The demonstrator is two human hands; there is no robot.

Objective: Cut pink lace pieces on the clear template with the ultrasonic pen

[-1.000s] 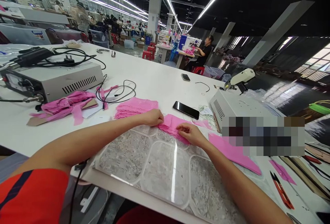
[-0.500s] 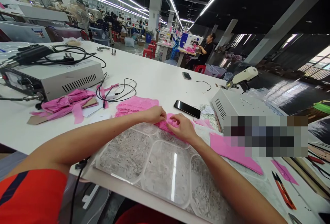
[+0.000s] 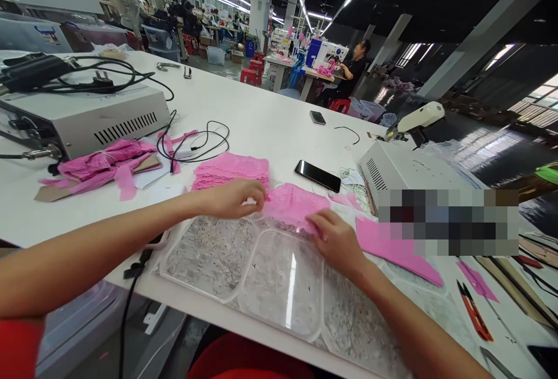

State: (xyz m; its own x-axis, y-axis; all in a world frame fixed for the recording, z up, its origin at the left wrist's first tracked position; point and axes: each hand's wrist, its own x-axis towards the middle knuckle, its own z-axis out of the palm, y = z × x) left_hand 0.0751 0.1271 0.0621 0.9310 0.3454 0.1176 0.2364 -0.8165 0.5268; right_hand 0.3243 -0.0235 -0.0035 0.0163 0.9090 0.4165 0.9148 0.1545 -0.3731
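Between my hands a piece of pink lace fabric (image 3: 293, 204) lies spread over the far edge of a clear plastic sheet with rounded panels (image 3: 279, 286). My left hand (image 3: 239, 197) has its fingers closed at the fabric's left edge. At the lower right corner, my right hand (image 3: 336, 233) pinches the same piece, thumb and fingers together. Just beyond my left hand sits a stack of pink lace pieces (image 3: 231, 170). A folded flat pink cloth (image 3: 396, 250) rests to the right of my right hand.
Behind the fabric lies a black phone (image 3: 317, 175). Grey machine boxes (image 3: 117, 120) stand at left, and another (image 3: 405, 170) at right. Orange-handled snips (image 3: 475, 312) lie at the right front. Looped black cable (image 3: 209, 143) is on the table. A person (image 3: 351, 74) sits at a sewing machine farther off.
My hands have moved apart, the left one leftward and the right one rightward and nearer. The lace piece, bunched under my fingers before, is now spread out flatter.
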